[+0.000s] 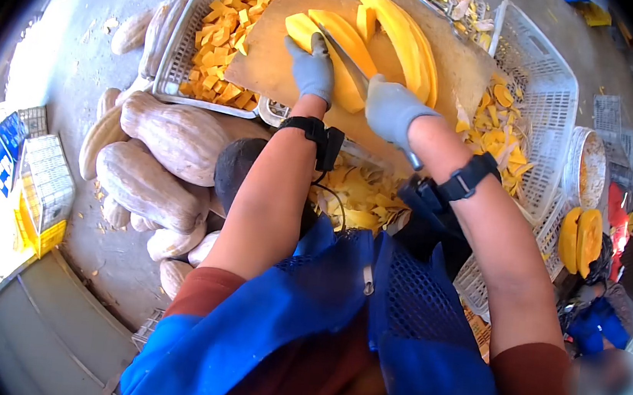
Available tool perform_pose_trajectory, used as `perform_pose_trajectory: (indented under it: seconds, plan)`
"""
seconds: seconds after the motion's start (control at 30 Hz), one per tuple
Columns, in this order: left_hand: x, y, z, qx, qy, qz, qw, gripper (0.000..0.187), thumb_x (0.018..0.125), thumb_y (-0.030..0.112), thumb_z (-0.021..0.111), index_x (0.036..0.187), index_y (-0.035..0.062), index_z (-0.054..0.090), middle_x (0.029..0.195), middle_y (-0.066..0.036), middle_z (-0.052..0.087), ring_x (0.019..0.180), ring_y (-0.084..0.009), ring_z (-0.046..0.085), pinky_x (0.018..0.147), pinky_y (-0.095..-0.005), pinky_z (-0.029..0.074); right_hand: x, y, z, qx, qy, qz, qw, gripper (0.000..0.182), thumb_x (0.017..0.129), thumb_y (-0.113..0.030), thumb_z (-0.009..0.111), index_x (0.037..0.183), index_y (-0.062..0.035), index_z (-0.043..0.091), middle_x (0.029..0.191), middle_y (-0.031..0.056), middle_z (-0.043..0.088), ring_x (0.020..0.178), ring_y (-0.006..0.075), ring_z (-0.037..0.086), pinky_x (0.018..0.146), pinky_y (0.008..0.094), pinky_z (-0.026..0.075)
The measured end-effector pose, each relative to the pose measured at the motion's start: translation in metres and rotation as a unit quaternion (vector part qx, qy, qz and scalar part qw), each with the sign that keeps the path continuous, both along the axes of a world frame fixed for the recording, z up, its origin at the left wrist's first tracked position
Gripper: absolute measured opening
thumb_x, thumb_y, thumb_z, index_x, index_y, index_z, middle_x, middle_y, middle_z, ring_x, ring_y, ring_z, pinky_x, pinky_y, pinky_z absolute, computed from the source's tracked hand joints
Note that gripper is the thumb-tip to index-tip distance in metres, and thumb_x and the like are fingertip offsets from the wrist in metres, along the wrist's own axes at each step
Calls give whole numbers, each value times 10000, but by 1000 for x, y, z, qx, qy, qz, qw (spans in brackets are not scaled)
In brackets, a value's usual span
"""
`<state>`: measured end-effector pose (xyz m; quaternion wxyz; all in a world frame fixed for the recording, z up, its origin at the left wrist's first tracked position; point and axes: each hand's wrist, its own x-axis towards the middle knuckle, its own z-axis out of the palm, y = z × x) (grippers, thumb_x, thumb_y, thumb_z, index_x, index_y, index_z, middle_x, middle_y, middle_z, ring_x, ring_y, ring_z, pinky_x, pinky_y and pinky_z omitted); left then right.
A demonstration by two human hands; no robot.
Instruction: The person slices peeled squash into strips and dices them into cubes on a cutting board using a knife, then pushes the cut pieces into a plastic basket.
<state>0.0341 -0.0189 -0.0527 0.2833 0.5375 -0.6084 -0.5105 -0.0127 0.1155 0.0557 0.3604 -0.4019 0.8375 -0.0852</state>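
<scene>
My right hand (393,114), in a grey glove, grips a knife (344,55). Its blade points up and left along a peeled orange pumpkin piece (346,37), and the end of the handle shows below my fist. At the left of this piece, my gloved left hand (312,72) holds a pumpkin strip (302,29) near the blade; part of the strip is hidden by my fingers. Longer curved pumpkin slices (406,41) lie to the right on the wooden board (271,42).
A crate (170,66) of pumpkin cubes (225,41) stands left of the board. Whole pumpkins (172,136) are piled on the floor. Peelings (503,144) lie in a crate (561,77) at right and below the board. Another person (600,327) is at lower right.
</scene>
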Motion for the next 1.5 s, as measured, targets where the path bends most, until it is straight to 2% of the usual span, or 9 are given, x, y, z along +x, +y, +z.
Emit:
perform_pose_trajectory:
  seconds: [0.2, 0.37, 0.5, 0.67, 0.87, 1.03, 1.2, 1.4, 1.5]
  plan:
    - [-1, -12, -23, -32, 106, -28, 993, 661, 931, 415, 523, 1405, 5, 311, 1253, -251, 551, 1148, -394, 536, 973, -407, 411, 37, 49, -82, -114, 51, -71, 990, 302, 920, -266, 465, 1060, 1, 468, 768, 275, 632, 740, 454, 625, 688, 535, 486]
    - [4, -11, 15, -74, -116, -116, 984, 779, 898, 468, 559, 1427, -20, 261, 1341, -321, 409, 1191, -452, 461, 989, -409, 400, 34, 86, -40, -179, 63, -171, 967, 310, 927, -289, 445, 1056, -7, 466, 743, 279, 621, 707, 458, 612, 666, 551, 469]
    - [10, 17, -13, -141, -101, -96, 980, 932, 837, 558, 595, 1447, -31, 208, 1403, -349, 291, 1297, -467, 316, 1082, -446, 288, 22, 103, -47, -159, 93, -142, 973, 276, 912, -248, 472, 1047, -7, 457, 724, 281, 615, 700, 458, 611, 654, 548, 468]
    - [15, 15, -12, -198, -145, -194, 950, 1019, 742, 543, 698, 1437, -32, 223, 1441, -337, 250, 1315, -461, 308, 1089, -437, 293, 66, 100, -50, -178, -19, -139, 974, 273, 900, -228, 491, 1045, -1, 447, 739, 296, 608, 708, 466, 606, 664, 553, 460]
    - [19, -75, 20, -219, -186, -473, 833, 1008, 672, 374, 786, 1435, -24, 260, 1428, -281, 334, 1312, -400, 360, 1081, -402, 327, 60, 95, -45, -196, -83, -117, 970, 267, 900, -230, 506, 1024, 2, 461, 755, 299, 605, 719, 464, 605, 652, 539, 457]
    - [14, -122, 40, -310, -242, -615, 684, 976, 681, 327, 773, 1479, 124, 251, 1468, -267, 289, 1344, -385, 328, 1093, -416, 308, 27, 80, -17, -255, -32, -120, 959, 265, 888, -209, 542, 1021, 13, 485, 757, 293, 603, 718, 455, 607, 628, 513, 465]
    - [48, -145, 58, -285, -253, -578, 722, 1027, 674, 364, 793, 1489, 118, 219, 1469, -281, 271, 1345, -433, 300, 1092, -438, 300, 7, 54, -25, -263, 17, -222, 939, 259, 885, -185, 551, 1029, 18, 480, 724, 252, 611, 662, 432, 611, 575, 505, 463]
    - [73, -163, 17, -203, -203, -545, 788, 1069, 647, 360, 827, 1489, 109, 219, 1440, -272, 308, 1341, -416, 300, 1097, -443, 285, 21, 27, -29, -171, 53, -188, 966, 328, 910, -218, 473, 1121, 32, 452, 725, 280, 614, 652, 451, 602, 601, 531, 474]
    - [73, -133, 18, -284, -236, -464, 805, 1088, 596, 398, 856, 1466, 112, 267, 1412, -260, 336, 1318, -429, 311, 1089, -468, 290, 29, 19, -30, -178, 31, -150, 972, 333, 912, -218, 470, 1129, 34, 445, 725, 285, 608, 653, 457, 598, 600, 538, 469]
